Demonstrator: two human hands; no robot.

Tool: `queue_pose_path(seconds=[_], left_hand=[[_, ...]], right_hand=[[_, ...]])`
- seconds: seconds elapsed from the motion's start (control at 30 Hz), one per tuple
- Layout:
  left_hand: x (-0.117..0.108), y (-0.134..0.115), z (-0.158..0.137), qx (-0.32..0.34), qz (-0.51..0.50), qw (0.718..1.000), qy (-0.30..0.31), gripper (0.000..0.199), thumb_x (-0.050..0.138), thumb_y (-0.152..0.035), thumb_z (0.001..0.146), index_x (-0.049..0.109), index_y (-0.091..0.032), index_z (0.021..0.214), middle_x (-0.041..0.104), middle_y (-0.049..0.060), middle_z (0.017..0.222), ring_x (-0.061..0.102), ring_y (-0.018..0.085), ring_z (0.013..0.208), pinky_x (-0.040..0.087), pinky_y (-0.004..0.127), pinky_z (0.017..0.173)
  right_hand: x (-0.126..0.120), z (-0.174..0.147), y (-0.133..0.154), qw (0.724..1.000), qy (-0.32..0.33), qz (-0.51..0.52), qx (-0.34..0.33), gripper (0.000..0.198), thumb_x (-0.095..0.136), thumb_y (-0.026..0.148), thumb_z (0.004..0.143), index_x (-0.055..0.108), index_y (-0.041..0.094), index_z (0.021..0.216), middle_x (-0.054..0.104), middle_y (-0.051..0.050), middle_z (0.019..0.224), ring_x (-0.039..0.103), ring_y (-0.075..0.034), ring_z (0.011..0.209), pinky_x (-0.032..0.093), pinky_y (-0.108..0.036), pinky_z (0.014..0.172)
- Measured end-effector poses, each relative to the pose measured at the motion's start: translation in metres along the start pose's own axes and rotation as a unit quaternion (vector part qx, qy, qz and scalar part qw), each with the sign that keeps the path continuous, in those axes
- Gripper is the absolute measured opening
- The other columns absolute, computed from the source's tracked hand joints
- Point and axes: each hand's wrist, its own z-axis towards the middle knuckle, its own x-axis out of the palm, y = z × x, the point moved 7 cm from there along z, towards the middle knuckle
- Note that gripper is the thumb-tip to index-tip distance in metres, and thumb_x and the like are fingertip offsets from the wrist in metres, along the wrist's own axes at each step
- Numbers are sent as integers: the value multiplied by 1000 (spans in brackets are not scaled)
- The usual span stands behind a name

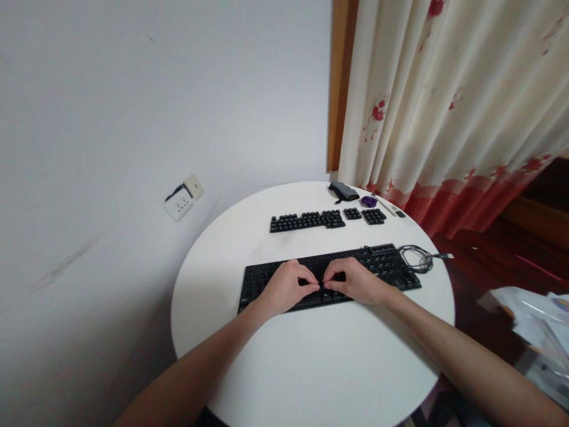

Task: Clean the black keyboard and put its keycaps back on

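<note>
A black keyboard [256, 279] lies slightly slanted across the white round table, much of its surface showing small key posts without caps. Over its lower middle my left hand [285, 286] bends in from the left, thumb and forefinger pinched at the keys. My right hand [354, 280] mirrors it closely from the right, also pinched, the fingertips of both nearly meeting. Whatever sits between the fingers is too small to make out. Behind the keyboard, loose black keycaps [306, 221] are laid out in rows, with two smaller keycap groups [352, 213] [373, 216] beside them.
On the white table [275, 367], a coiled cable [418, 259] lies right of the keyboard. A grey pouch [344, 191], a purple item [368, 201] and a slim brush-like tool [384, 204] rest at the back right. Wall and curtain [427, 118] border the table.
</note>
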Motion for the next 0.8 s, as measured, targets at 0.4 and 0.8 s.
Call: queue_pose_path(seconds=[0.4, 0.8], left_hand=[[10, -14, -7, 85, 161, 983, 19, 6, 73, -26, 86, 77, -21, 85, 77, -1, 92, 59, 19, 85, 44, 33, 81], [10, -20, -9, 95, 213, 971, 46, 12, 65, -28, 92, 76, -22, 93, 75, 0, 98, 58, 20, 93, 42, 36, 84]], right_hand=[[2, -4, 17, 991, 12, -76, -109, 9, 67, 11, 86, 69, 17, 79, 68, -5, 84, 62, -18, 84, 48, -28, 77], [4, -6, 20, 984, 23, -118, -129, 9, 64, 12, 87, 68, 17, 81, 67, -6, 90, 61, -18, 87, 48, -29, 80]])
